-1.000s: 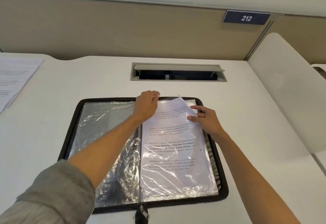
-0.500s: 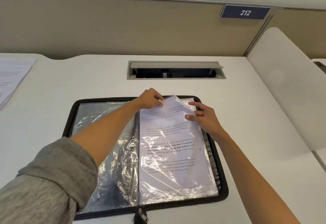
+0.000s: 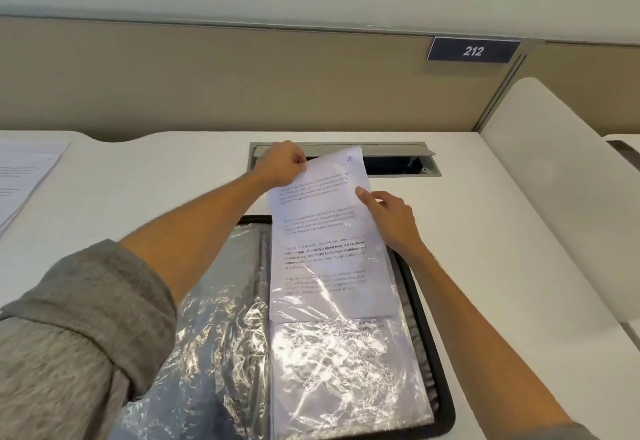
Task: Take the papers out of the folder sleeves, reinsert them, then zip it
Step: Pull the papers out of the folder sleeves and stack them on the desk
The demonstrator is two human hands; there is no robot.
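Left hand (image 3: 282, 164) pinches the top left corner of the printed sheet (image 3: 325, 231), thumb and curled fingers clamped on the paper's edge, up over the near rim of the grey cable tray (image 3: 398, 150) set into the white desk (image 3: 138, 180). The sheet is about half out of its clear plastic sleeve (image 3: 346, 363): its upper part sticks past the folder's far edge, its lower part sits under the crinkled film. A small blue mark shows near the sheet's top right corner. Right hand (image 3: 391, 218) is on the sheet's right edge, thumb laid on top of the paper, fingers curled behind it, gripping. The black zip folder (image 3: 433, 353) lies open and flat on the desk, close to the person, with another shiny sleeve (image 3: 214, 353) on its left half, partly under the grey-sleeved left forearm. More printed papers (image 3: 24, 176) rest at the desk's far left. A "212" plate (image 3: 472, 50) hangs on the beige partition behind.
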